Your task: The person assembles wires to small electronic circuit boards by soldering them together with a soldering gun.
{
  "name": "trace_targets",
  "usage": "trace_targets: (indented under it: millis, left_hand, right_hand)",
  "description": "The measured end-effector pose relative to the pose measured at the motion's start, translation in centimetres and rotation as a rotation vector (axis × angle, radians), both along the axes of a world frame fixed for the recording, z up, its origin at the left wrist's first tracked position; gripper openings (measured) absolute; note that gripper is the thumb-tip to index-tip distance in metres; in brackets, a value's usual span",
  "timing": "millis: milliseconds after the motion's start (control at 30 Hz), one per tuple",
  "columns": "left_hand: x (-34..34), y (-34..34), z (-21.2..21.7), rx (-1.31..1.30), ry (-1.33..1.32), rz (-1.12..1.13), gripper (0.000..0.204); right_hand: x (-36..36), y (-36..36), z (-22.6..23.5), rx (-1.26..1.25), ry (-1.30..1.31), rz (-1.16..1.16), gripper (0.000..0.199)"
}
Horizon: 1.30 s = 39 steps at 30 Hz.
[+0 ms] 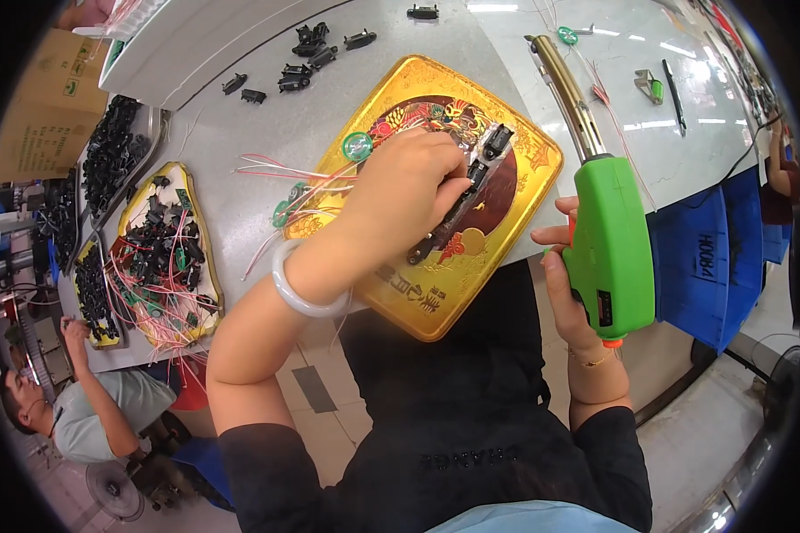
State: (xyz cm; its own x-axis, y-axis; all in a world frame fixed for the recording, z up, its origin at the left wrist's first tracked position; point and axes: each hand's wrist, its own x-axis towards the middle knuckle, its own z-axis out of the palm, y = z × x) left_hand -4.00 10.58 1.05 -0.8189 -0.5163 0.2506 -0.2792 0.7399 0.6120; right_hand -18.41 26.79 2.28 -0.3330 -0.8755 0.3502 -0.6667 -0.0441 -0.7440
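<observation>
A row of small black plastic parts (499, 140) lies diagonally across a gold decorated tin lid (526, 213) in front of me. My left hand (409, 178) reaches over the lid, its thumb and finger pinched on a black part in that row; the hand covers some of it. My right hand (564, 271) is wrapped round a green pistol-shaped tool (612, 249) with a long metal barrel (567, 98), fingers at its red trigger. The barrel points to the table's far side. Green discs (357, 147) with red and white wires lie by my left wrist.
Loose black parts (295, 78) lie at the back. Trays of black parts (111, 164) and wired pieces (164, 258) stand left. A green-handled piece (655, 91) and a black pen (674, 96) lie right. Blue crates (711, 258) stand beside the table; a co-worker (93, 413) is lower left.
</observation>
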Motion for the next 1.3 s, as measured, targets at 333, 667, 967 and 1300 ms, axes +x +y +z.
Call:
trace_targets:
  millis: [333,667,967,1300]
  left_hand:
    - [-0.6,-0.6,1.3,-0.2,-0.086,-0.179,0.008]
    - [-1.8,-2.2,1.8,-0.346,-0.117,-0.414,0.008]
    - [-2.0,-2.6,2.4,-0.306,-0.179,-0.473,0.006]
    - [-2.2,-2.8,2.3,-0.26,-0.16,-0.484,0.007]
  right_hand:
    - [-0.2,0.0,-1.0,-0.079,-0.061,-0.015,0.029]
    - [-0.6,0.4,-2.5,-0.126,-0.285,-0.005,0.024]
    - [-1.6,1.2,-3.1,-0.094,-0.342,0.06,0.031]
    - [-2.5,2.2,-4.1,0.006,-0.342,0.115,0.044]
